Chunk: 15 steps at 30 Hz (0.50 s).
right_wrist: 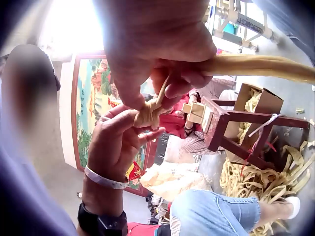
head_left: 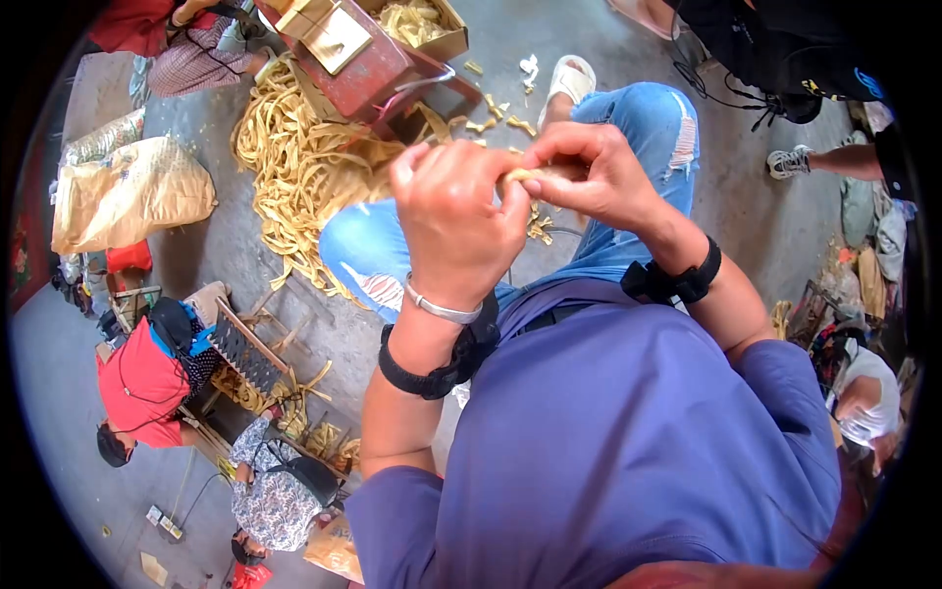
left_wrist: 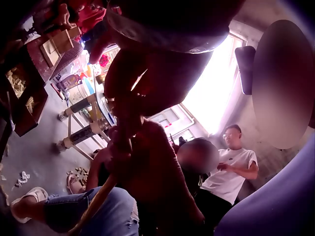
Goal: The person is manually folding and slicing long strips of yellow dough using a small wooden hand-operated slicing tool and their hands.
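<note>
Close together in front of the knees, both hands work on a soft yellow-tan strip (head_left: 522,175). My left hand (head_left: 456,221), with a silver bracelet, pinches the strip between thumb and finger. In the right wrist view that left hand (right_wrist: 115,140) grips a bunched, looped part of the strip (right_wrist: 147,115). My right hand (head_left: 599,177) pinches the same strip from the other side with thumb and curled fingers. From its palm a long tail of the strip (right_wrist: 261,67) runs out to the side. In the left wrist view both hands are dark, and the strip's tail (left_wrist: 96,206) hangs below.
A large heap of similar strips (head_left: 299,157) lies on the floor beside a red wooden stand (head_left: 378,88) and a cardboard box (head_left: 446,44). Small knotted pieces (head_left: 520,125) are scattered near the sandal (head_left: 574,79). A paper sack (head_left: 132,196) and other seated people surround the spot.
</note>
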Motion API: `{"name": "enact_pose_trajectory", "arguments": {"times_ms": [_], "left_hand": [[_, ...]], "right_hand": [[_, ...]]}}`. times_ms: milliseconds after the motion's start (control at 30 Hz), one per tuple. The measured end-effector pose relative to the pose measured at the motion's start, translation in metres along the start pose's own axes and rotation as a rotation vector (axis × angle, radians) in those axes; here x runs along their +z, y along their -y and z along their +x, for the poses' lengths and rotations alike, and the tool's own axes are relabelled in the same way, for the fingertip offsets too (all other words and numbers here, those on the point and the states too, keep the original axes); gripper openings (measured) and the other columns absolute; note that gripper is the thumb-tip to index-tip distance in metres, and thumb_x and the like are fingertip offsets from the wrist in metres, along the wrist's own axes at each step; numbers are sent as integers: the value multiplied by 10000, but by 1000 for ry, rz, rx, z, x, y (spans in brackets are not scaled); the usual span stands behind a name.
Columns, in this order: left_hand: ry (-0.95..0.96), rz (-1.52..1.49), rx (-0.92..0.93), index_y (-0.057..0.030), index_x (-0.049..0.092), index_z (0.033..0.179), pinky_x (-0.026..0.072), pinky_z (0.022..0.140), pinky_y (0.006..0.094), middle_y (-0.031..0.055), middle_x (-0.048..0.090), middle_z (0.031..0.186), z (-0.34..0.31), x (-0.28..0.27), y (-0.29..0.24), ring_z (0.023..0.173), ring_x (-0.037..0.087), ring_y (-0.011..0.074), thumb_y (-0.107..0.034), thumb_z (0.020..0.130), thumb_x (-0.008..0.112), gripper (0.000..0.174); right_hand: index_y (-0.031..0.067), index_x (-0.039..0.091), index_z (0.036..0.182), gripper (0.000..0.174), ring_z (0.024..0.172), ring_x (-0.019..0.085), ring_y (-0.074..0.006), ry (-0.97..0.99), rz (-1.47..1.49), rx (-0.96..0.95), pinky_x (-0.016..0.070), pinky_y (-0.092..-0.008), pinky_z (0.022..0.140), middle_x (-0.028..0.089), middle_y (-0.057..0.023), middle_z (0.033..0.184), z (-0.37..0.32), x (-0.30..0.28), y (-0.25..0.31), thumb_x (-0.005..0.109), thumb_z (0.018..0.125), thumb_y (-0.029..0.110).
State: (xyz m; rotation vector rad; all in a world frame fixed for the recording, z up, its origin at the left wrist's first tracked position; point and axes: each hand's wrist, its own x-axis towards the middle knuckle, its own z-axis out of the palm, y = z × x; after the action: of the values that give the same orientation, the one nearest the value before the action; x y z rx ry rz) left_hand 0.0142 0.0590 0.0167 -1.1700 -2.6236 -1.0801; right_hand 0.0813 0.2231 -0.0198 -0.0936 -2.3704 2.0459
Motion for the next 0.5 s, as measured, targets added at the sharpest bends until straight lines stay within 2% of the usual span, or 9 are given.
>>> {"name": "enact_pose_trajectory", "arguments": {"times_ms": [33,133,167,233,300,333,400,467,500], "left_hand": [[20,-30,-15,-81,638,729,425,710,334,36,608,679,1,-2,-2,621,576,199,-83,702,696,64],[31,-139,-102,-64,599,736,429,612,294,34,573,657,-1,-3,-5,594,556,164,-54,692,710,120],[-5,-190,-157,-58,585,741,424,577,279,32,559,656,-4,0,-3,588,546,149,-39,686,716,143],[-81,-304,-230,-34,546,770,412,503,241,30,518,672,-13,13,0,579,511,109,34,675,717,207],[-176,-346,-260,-26,542,762,428,519,246,38,529,695,-22,29,4,580,516,117,54,691,696,188],[-222,-367,-274,-22,540,759,436,527,248,42,535,707,-24,33,5,581,519,121,64,700,686,180],[-163,-299,-204,-8,602,850,453,554,235,66,555,769,-25,31,9,613,546,126,74,725,665,162],[-110,-235,-112,-9,636,915,458,565,231,80,566,802,-23,31,11,632,561,128,62,730,669,201],[-7,-350,-205,-4,650,989,467,578,220,73,589,859,-25,26,9,674,574,114,47,752,674,243]], "right_hand": [[11,668,832,128,719,571,-99,15,-21,-33,441,-230,650,618,-53,781,0,0,-2,707,764,112],[-6,659,830,93,723,545,-88,96,91,5,433,-229,648,604,-42,816,-3,-5,6,667,781,73],[-20,659,865,114,745,530,-81,92,429,135,435,-238,657,601,-28,880,-7,-4,-1,663,788,64],[-21,662,899,128,754,528,-78,41,658,181,436,-236,676,600,-21,913,-9,1,-8,655,793,52],[-15,668,948,153,790,538,-79,-5,842,223,440,-228,712,607,-17,951,-10,8,-16,659,817,62],[-14,670,954,155,801,545,-81,-10,798,240,443,-228,716,610,-19,957,-11,9,-16,660,824,70],[-12,673,964,159,822,560,-85,-27,711,280,448,-228,723,616,-23,967,-14,11,-17,663,839,87],[17,608,1006,208,835,579,-88,-37,707,266,460,-218,728,617,-19,922,-11,9,-22,691,826,78],[29,586,1014,227,829,581,-86,-68,722,237,461,-212,724,614,-16,905,-8,9,-21,696,819,67]]}}
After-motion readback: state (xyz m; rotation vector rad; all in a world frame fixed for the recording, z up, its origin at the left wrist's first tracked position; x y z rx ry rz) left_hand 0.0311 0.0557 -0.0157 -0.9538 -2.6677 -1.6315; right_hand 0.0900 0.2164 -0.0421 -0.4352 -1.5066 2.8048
